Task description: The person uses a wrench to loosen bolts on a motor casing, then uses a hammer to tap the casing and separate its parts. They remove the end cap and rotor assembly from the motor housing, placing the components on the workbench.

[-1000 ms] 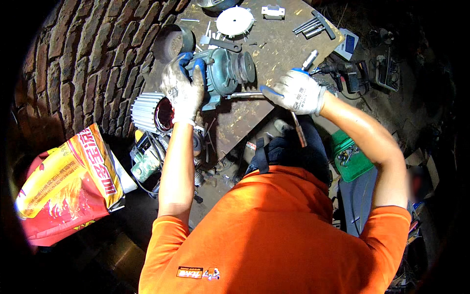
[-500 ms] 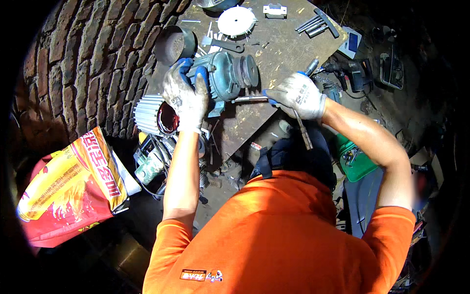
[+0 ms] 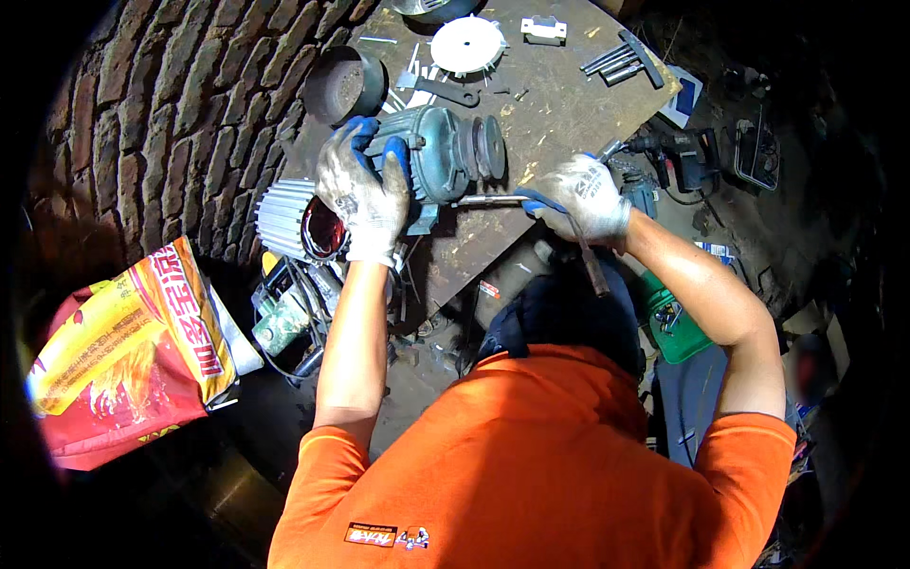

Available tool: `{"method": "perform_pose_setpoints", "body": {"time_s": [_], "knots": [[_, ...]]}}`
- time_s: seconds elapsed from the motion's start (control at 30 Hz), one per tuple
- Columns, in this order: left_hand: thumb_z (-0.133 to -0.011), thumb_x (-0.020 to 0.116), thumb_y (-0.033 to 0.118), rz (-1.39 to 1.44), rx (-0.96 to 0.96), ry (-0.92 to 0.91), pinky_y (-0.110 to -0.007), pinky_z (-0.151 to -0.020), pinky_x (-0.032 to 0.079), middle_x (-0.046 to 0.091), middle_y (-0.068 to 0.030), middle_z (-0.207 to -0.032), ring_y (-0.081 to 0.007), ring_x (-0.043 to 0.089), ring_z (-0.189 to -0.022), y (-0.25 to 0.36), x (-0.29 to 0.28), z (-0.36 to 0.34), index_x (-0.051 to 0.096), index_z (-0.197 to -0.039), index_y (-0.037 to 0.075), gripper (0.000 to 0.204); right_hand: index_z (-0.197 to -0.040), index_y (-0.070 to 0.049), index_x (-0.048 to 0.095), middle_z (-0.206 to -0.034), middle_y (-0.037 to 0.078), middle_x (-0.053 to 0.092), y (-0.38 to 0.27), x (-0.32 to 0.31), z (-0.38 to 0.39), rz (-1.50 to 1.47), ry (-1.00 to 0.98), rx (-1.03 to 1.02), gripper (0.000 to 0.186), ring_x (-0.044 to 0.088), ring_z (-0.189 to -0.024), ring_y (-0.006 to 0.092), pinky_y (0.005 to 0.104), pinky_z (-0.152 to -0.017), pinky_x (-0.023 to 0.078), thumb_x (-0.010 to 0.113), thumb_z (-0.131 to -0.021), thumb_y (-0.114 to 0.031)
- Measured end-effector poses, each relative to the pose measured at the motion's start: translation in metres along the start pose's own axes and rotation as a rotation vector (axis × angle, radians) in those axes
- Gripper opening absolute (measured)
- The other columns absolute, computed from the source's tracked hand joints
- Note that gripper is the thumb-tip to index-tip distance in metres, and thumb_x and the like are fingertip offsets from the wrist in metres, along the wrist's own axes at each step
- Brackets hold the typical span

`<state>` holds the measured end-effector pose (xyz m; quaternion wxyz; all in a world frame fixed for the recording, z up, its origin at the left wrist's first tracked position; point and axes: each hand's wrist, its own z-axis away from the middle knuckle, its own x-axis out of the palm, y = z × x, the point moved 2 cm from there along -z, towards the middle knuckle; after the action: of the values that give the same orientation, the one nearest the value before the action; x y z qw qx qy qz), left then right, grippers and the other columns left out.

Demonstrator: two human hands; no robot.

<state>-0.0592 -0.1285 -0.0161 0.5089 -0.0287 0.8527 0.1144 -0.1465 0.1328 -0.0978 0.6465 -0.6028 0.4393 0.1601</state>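
— The teal-green electric motor with a grooved metal pulley, where is it lying?

— I see it on its side on the worn wooden surface, pulley end facing right. My left hand, in a grey glove with blue fingertips, is spread over its left end, fingers curled down onto the casing.

— And the right hand?

— My right hand, gloved the same way, is closed around a slim metal rod-like tool whose tip reaches the motor just under the pulley. A second bar runs down from that fist; I cannot tell what it is.

— What else is around?

— A ribbed silver motor housing sits just left of my left hand, a white round fan and a dark metal cup-shaped cover lie farther up the surface, and an orange-and-red printed sack lies on the floor to the left.
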Motion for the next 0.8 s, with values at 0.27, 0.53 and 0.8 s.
{"method": "perform_pose_setpoints", "body": {"time_s": [0.27, 0.53, 0.8], "knots": [[-0.091, 0.060, 0.042, 0.008, -0.001, 0.010, -0.050, -0.101, 0.035, 0.061, -0.0125, -0.121, -0.0345, 0.052, -0.116, -0.005, -0.001, 0.005, 0.060, -0.117, 0.008, 0.042, -0.076, -0.012, 0.071, -0.071, 0.015, 0.067, 0.000, 0.009, 0.000, -0.025, 0.009, 0.076, 0.025, 0.065, -0.069, 0.0338, 0.0458, -0.066, 0.048, 0.063, -0.084, -0.034], [-0.090, 0.058, 0.048, -0.076, -0.004, 0.116, -0.050, -0.105, 0.033, 0.058, -0.0123, -0.128, -0.0350, 0.049, -0.121, 0.001, -0.012, 0.032, 0.056, -0.124, 0.007, 0.053, -0.120, -0.015, 0.065, -0.094, 0.005, 0.066, 0.021, -0.032, 0.025, 0.384, -0.014, -0.131, 0.045, 0.063, -0.093, 0.0244, 0.0396, -0.081, 0.046, 0.066, -0.076, -0.023], [-0.051, 0.086, 0.057, -0.099, 0.034, -0.101, -0.054, -0.111, 0.029, 0.040, -0.0206, -0.144, -0.0418, 0.036, -0.132, 0.013, -0.036, 0.057, 0.038, -0.148, 0.011, 0.118, -0.139, -0.012, 0.052, -0.117, 0.009, 0.063, 0.048, -0.049, -0.014, 0.646, 0.015, -0.136, 0.057, 0.058, -0.113, 0.0288, 0.0449, -0.097, 0.042, 0.061, -0.083, -0.018]]}}
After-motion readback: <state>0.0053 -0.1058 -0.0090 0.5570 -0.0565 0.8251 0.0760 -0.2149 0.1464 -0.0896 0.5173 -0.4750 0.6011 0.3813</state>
